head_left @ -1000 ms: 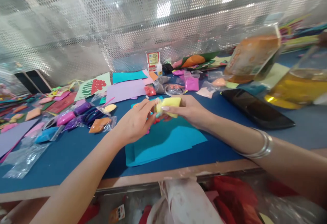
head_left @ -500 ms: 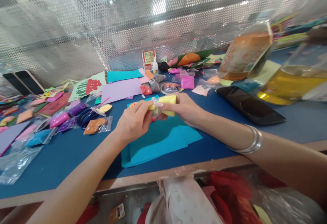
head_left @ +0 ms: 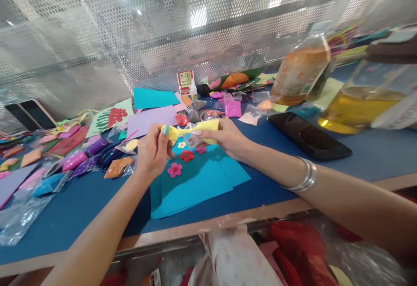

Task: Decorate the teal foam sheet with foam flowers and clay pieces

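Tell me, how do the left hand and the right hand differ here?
The left hand pinches a thin, drawn-out end of yellow clay, while the right hand holds a bulkier part. The left hand's thumbnail is teal; the right hand's is pale. The right hand has silver bangles at its wrist; the left hand has none showing. Both hands hold yellow clay above the blue paper.
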Motion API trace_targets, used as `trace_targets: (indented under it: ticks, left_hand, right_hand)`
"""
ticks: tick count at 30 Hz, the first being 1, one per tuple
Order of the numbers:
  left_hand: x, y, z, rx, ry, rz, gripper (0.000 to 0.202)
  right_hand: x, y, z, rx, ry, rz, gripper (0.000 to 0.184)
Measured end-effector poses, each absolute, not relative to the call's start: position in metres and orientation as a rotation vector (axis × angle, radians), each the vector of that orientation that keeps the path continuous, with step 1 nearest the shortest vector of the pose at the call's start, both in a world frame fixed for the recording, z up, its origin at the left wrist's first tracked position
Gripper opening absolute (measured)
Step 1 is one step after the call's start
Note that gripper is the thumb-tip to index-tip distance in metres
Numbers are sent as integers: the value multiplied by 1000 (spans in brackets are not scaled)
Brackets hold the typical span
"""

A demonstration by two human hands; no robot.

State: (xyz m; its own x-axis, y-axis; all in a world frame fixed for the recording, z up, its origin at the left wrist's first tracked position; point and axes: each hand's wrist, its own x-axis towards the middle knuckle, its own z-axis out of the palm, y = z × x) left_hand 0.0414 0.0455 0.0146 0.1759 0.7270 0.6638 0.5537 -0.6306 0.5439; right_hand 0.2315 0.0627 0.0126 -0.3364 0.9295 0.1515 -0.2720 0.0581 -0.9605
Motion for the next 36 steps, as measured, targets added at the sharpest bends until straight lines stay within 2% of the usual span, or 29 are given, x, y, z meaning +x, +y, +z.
trace_targets:
  ticks: [4, 7, 10, 17, 23, 27, 32, 36]
  left_hand:
    - [41, 48, 15, 2341, 1136, 1348, 20]
    - [42, 45, 18, 2518, 1063, 1345, 18]
    - [45, 41, 18, 2570, 1022, 1349, 19]
    - [47, 43, 12, 2323, 1136, 1378, 18]
    - [50, 41, 18, 2431, 1174, 1289, 25]
    - [51, 39, 21, 2545, 1113, 1267, 28]
    - [48, 38, 21, 2589, 964, 1034, 43]
    - [49, 37, 21, 2545, 974, 1062, 25]
  right_hand:
    - [235, 64, 16, -664, -1285, 1611, 42]
    - [237, 63, 17, -617, -1317, 1653, 36]
    - [238, 65, 16, -682, -1419, 1566, 30]
    - [241, 72, 20, -825, -1570, 1363, 29]
    - [241, 62, 28, -792, -1698, 1515, 30]
    - [241, 59, 27, -764, -1795, 1479, 31]
    - [242, 60, 25, -795, -1721, 1462, 34]
    - [244, 60, 23, -777, -1831, 1486, 32]
